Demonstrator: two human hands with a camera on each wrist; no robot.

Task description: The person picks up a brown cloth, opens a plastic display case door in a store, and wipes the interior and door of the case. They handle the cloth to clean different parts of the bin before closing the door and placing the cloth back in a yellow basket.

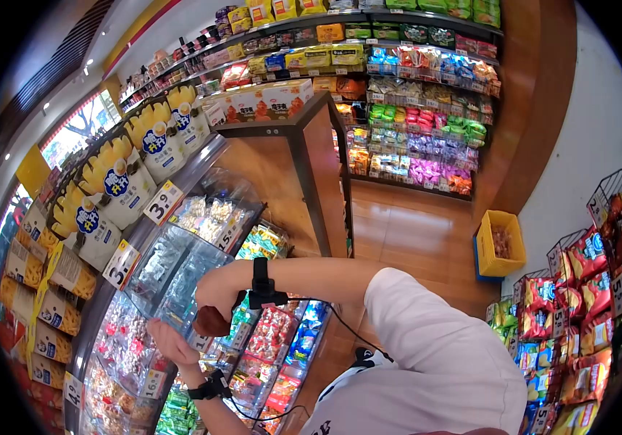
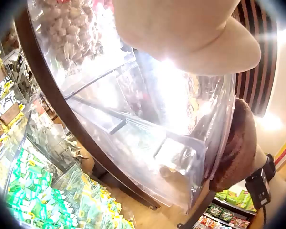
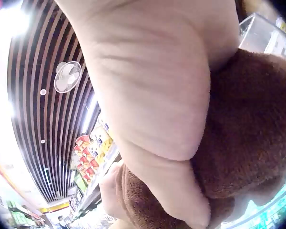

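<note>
Gripped a brown cloth (image 1: 211, 322) left of frame centre in curled fingers of the right hand (image 1: 215, 288). Seemed soft, light, best bunched mid-width. Could not tell finger state of the left hand (image 1: 173, 343).

A dark brown, fuzzy cloth (image 1: 211, 322) is bunched and folded in the grip of the right hand (image 1: 218, 286), close against the near part of a clear plastic bin (image 1: 202, 255). The bin is see-through, glare bright on its walls. The left hand (image 1: 173, 343) is just beside it, contact unclear.
</note>
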